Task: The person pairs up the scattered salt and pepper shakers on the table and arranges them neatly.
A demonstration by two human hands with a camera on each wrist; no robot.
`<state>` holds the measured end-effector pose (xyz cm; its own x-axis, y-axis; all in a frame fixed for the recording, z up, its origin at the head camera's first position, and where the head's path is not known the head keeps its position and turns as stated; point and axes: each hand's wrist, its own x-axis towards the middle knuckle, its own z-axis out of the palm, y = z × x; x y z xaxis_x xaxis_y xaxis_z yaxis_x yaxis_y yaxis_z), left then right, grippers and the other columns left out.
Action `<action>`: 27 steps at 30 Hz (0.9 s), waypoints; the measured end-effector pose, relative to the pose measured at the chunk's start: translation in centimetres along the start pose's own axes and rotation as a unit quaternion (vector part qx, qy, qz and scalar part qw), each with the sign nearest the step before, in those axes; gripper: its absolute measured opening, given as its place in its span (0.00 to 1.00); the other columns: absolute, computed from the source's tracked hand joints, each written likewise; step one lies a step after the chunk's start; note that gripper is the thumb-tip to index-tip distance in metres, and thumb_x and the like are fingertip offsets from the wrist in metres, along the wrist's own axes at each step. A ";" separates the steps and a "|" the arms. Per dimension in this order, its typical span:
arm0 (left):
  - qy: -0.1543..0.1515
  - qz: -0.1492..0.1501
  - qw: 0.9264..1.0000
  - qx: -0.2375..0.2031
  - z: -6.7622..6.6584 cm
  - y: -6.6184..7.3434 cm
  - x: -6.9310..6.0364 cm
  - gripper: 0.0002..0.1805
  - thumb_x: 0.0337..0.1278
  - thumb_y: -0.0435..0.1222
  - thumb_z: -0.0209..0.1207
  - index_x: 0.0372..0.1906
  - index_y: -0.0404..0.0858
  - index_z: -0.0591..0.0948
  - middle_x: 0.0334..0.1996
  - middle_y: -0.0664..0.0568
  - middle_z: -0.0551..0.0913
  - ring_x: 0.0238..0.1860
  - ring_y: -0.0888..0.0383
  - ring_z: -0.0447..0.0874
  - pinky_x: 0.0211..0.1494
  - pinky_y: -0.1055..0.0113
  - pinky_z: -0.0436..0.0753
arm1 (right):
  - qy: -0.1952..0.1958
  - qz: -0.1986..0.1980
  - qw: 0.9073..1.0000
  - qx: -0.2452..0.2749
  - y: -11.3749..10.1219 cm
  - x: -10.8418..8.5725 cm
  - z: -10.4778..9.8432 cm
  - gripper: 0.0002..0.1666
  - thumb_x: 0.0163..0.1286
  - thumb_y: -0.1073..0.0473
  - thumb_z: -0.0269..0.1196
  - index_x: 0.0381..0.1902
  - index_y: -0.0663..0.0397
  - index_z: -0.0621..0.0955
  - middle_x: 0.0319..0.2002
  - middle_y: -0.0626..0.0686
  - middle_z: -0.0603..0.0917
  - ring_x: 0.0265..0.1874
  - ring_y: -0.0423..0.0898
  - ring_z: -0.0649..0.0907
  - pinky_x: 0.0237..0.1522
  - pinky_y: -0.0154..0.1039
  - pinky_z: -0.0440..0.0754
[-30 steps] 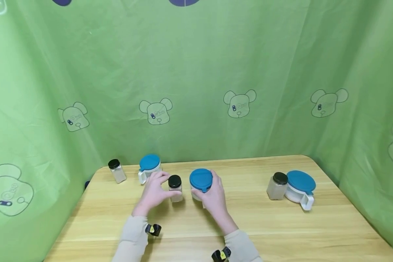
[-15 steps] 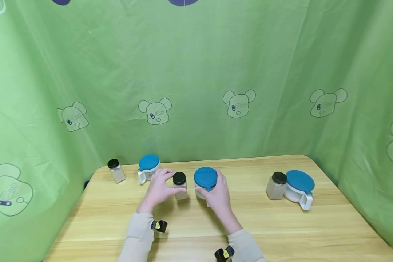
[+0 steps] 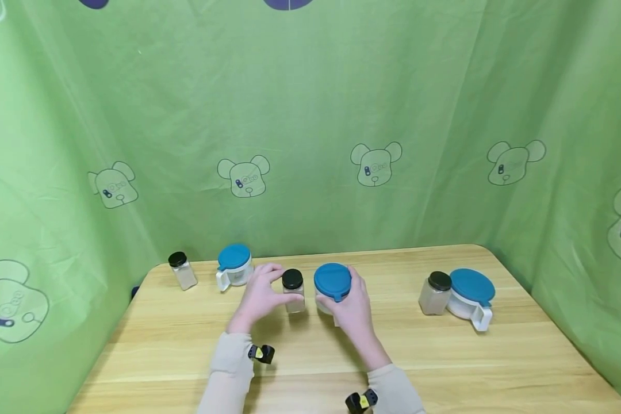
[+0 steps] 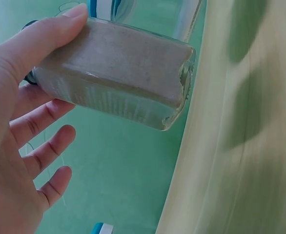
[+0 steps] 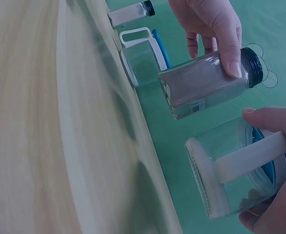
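My left hand (image 3: 260, 296) pinches a square glass spice jar (image 4: 118, 68) between thumb and fingers, near its black lid (image 3: 292, 279). Pale powder fills much of this jar. To its right, my right hand (image 3: 355, 307) grips a round glass seasoning pot (image 5: 231, 161) with a blue lid (image 3: 333, 280) and a white handle (image 5: 253, 158). A shallow layer of white stuff lies in the pot's bottom. Both vessels hang above the wooden table, side by side with a gap between them; the wrist views show their undersides off the surface.
At the back left stand another black-lidded jar (image 3: 184, 274) and a blue-lidded pot (image 3: 238, 273). On the right, a black-lidded jar (image 3: 434, 298) stands against a wide blue-lidded pot (image 3: 463, 306). A green curtain (image 3: 310, 126) hangs behind the wooden table (image 3: 497, 374).
Both hands have moved to the right and slightly farther back, carrying the spice jar and the seasoning pot along. The other jars and pots stay in place.
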<state>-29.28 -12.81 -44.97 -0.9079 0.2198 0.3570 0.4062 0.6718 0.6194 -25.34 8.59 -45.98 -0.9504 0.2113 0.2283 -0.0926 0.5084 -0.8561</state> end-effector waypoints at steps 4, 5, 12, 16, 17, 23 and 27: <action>-0.003 0.001 1.000 -0.001 0.4 0.7 0.3 0.40 0.32 0.56 0.76 0.54 0.37 0.83 0.53 0.50 0.81 0.59 0.49 0.72 0.63 0.50 0.71 | -0.002 0.002 1.000 -0.002 0.3 0.1 -0.5 0.60 0.49 0.49 0.77 0.73 0.59 0.58 0.67 0.66 0.67 0.64 0.66 0.72 0.61 0.65 0.73; -0.003 0.002 1.000 0.000 0.5 0.8 0.4 0.40 0.31 0.56 0.76 0.54 0.37 0.83 0.53 0.50 0.81 0.59 0.50 0.72 0.63 0.51 0.71 | -0.002 0.003 1.000 -0.001 0.4 0.1 -0.7 0.61 0.49 0.49 0.78 0.73 0.59 0.58 0.68 0.66 0.67 0.64 0.66 0.72 0.61 0.66 0.72; -0.009 0.004 1.000 -0.003 1.4 1.6 0.8 0.40 0.32 0.56 0.76 0.54 0.37 0.83 0.53 0.50 0.81 0.60 0.49 0.71 0.66 0.50 0.69 | -0.001 0.006 1.000 0.000 0.9 0.2 -1.4 0.62 0.50 0.48 0.77 0.74 0.58 0.56 0.68 0.66 0.66 0.65 0.66 0.71 0.63 0.66 0.71; -0.014 0.005 1.000 -0.008 1.9 2.1 0.9 0.40 0.33 0.56 0.76 0.54 0.37 0.83 0.54 0.50 0.81 0.61 0.48 0.71 0.69 0.47 0.64 | 0.002 0.010 1.000 0.002 1.2 0.3 -1.9 0.62 0.49 0.48 0.77 0.74 0.58 0.56 0.68 0.66 0.66 0.65 0.66 0.71 0.63 0.67 0.70; -0.015 0.006 1.000 -0.006 2.0 2.2 1.0 0.40 0.33 0.56 0.76 0.54 0.37 0.83 0.54 0.50 0.81 0.61 0.48 0.71 0.70 0.47 0.64 | 0.002 0.011 1.000 0.003 1.2 0.3 -2.0 0.62 0.49 0.49 0.77 0.74 0.58 0.56 0.69 0.67 0.65 0.65 0.67 0.71 0.63 0.67 0.70; -0.022 0.003 1.000 -0.005 2.5 2.7 1.1 0.40 0.33 0.56 0.75 0.54 0.37 0.83 0.54 0.50 0.81 0.61 0.48 0.71 0.71 0.46 0.62 | 0.002 0.017 1.000 -0.001 1.6 0.4 -2.8 0.62 0.50 0.49 0.77 0.75 0.58 0.56 0.69 0.67 0.65 0.66 0.67 0.70 0.64 0.67 0.68; -0.022 0.000 1.000 -0.013 2.8 3.0 1.3 0.41 0.33 0.57 0.75 0.54 0.36 0.83 0.53 0.50 0.81 0.61 0.49 0.72 0.70 0.45 0.62 | 0.003 0.018 1.000 -0.007 1.8 0.5 -3.3 0.62 0.50 0.49 0.77 0.75 0.57 0.56 0.69 0.67 0.65 0.65 0.67 0.70 0.64 0.67 0.69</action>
<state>-29.57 -8.51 -44.65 -0.9110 0.2520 0.3264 0.4090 0.6529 0.6375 -25.03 12.38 -45.90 -0.9511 0.2349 0.2007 -0.0544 0.5122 -0.8572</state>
